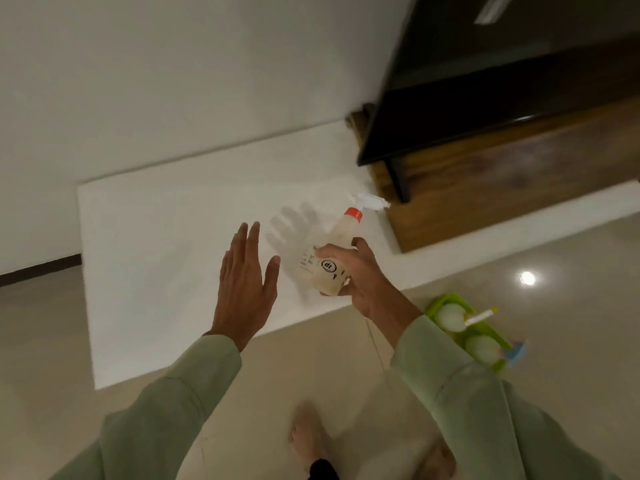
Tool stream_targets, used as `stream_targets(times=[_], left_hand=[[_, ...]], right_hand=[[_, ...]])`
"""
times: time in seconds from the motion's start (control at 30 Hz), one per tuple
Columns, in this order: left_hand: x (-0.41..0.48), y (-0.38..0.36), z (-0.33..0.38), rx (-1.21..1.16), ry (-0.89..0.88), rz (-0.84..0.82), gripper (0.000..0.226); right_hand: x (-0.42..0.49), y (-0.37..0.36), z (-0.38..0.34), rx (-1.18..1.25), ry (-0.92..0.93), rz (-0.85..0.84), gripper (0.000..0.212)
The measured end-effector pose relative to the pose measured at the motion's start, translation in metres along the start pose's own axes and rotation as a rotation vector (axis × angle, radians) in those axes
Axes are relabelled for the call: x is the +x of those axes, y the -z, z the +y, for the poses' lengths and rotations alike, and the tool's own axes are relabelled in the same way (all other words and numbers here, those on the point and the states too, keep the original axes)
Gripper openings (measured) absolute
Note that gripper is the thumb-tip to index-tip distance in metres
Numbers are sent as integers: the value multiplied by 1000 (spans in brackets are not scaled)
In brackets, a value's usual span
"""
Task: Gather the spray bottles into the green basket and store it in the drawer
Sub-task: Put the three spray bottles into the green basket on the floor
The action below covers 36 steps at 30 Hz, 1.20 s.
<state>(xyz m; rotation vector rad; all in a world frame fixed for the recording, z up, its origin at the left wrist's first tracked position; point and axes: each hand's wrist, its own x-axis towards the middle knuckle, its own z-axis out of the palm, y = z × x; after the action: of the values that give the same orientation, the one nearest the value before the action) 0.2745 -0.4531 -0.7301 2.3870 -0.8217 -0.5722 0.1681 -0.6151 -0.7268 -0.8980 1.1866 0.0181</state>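
Green basket (437,304) — two bottles (452,317) inside.

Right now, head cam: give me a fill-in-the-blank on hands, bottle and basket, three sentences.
1. The spray bottle with the red collar is held in the ____ hand.
2. The left hand is open, holding ____.
3. The green basket sits on the floor with ____ bottles showing in it.

Missing words: right; nothing; two
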Motion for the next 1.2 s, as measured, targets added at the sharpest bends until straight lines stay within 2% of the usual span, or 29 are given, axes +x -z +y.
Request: stream_targets(times=[0.13,0.47,0.63,0.9,1.1,1.2], left_hand=[[-37,-44,54,6,-30,-81,63],[-99,-181,204,91,-144,-263,64],[-107,-252,239,132,-177,-358,65],[-92,-358,215,207,-221,-528,64],[-48,-425,162,284,-286,-653,64],[-28,-448,144,310,-332,-686,64]], right_hand=[[-35,87,17,47,48,23,62],[-96,319,71,274,146,93,81],[-87,400,113,207,155,181,81],[8,426,204,235,202,508,43],[96,409,273,140,291,676,41],[125,405,298,112,344,766,32]])
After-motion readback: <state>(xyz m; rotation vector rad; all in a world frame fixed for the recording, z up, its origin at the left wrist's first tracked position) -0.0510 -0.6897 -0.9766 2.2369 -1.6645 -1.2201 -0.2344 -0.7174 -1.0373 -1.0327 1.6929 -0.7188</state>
